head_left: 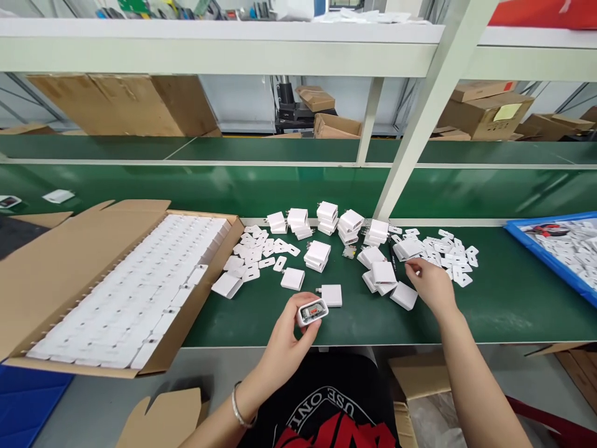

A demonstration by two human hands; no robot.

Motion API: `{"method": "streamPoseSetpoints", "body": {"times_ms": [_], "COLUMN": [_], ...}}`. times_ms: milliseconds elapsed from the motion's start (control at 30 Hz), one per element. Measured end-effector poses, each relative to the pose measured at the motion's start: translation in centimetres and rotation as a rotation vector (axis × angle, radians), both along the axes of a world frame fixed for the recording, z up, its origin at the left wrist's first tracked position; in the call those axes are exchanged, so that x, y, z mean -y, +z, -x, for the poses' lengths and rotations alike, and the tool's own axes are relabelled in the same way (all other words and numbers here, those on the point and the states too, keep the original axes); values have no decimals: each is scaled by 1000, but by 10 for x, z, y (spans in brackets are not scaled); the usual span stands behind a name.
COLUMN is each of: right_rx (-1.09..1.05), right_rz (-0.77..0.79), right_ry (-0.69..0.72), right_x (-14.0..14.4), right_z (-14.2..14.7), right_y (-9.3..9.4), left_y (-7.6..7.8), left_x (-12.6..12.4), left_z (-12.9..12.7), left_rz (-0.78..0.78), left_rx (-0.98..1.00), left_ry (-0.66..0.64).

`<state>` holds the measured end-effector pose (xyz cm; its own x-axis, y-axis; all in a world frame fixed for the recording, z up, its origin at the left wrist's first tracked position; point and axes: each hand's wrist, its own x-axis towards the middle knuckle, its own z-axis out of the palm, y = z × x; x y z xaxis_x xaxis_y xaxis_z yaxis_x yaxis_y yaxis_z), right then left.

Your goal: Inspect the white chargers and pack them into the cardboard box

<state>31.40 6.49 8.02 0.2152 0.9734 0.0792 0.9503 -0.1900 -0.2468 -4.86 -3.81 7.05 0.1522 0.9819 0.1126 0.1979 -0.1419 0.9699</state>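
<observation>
My left hand (pixel 291 330) grips a white charger housing (pixel 313 312) near the bench's front edge. Its open end faces me and shows a circuit board inside. To the right, the fingers of my right hand (pixel 431 283) are pinched together beside a white charger (pixel 408 249) and a pile of flat white cover plates (pixel 450 256). Whatever they hold, if anything, is too hidden to name. A single charger (pixel 331 295) lies just behind my left hand, and stacked chargers (pixel 318 256) stand farther back. Another heap of cover plates (pixel 254 249) lies to the left.
An open cardboard box (pixel 224 249) with rows of white chargers stands at the left of the green bench (pixel 504 311). A blue-rimmed tray (pixel 559 270) of white parts sits at the right. A slanting white post (pixel 420 137) rises behind the chargers.
</observation>
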Motion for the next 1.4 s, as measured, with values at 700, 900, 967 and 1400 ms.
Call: {"method": "streamPoseSetpoints", "body": {"times_ms": [700,900,967,1400], "right_rx": [12,-308,-543,-1166], "right_rz": [9,-191,-339,-964], "right_ry": [-79,-135,-182,171], "right_x": [-17,17,31,89], "right_z": [0,-14,-14,90], "right_y": [-11,9,18,53], "left_y": [10,23,24,30], "left_x": [-4,-12,-13,-14], "left_z": [-12,-19,-20,-27], "left_rz": [-102,-390,-454,-622], "left_rx": [56,41,29,-111], "left_ry": [-31,-32,-34,71]}}
